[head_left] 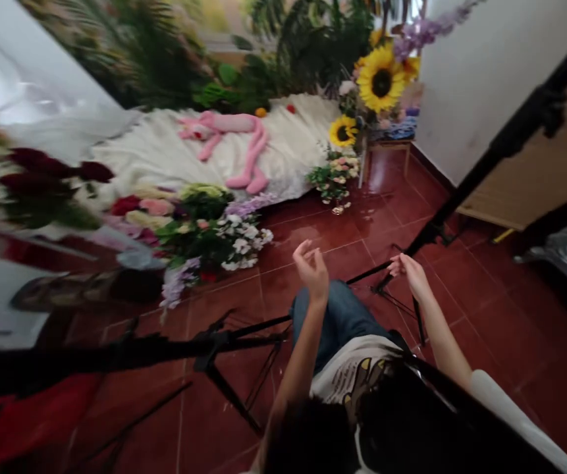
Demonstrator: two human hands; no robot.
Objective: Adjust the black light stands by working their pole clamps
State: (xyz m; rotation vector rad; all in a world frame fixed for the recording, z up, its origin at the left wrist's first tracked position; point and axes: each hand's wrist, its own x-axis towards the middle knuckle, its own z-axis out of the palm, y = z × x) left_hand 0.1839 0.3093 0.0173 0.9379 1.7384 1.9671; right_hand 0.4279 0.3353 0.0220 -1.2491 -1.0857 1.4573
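Note:
My left hand (311,270) is raised above my knee, its fingers loosely bent and apart, with nothing visible in it. My right hand (412,273) is held out to the right, in front of a black stand's pole (434,227) in the picture. Its fingers are slightly curled and no object shows in them; whether it touches the pole is unclear. Below the hands are my legs in blue jeans (345,313). White artificial flowers (243,240) lie on the floor to the left of my left hand.
A pink plush toy (236,125) lies on a cream cloth (293,141) before a leafy backdrop (164,52). Sunflowers (380,79) stand at the back right. Another black stand (209,345) spreads its legs at the left over red floor tiles (228,296). Dark red roses (41,174) are far left.

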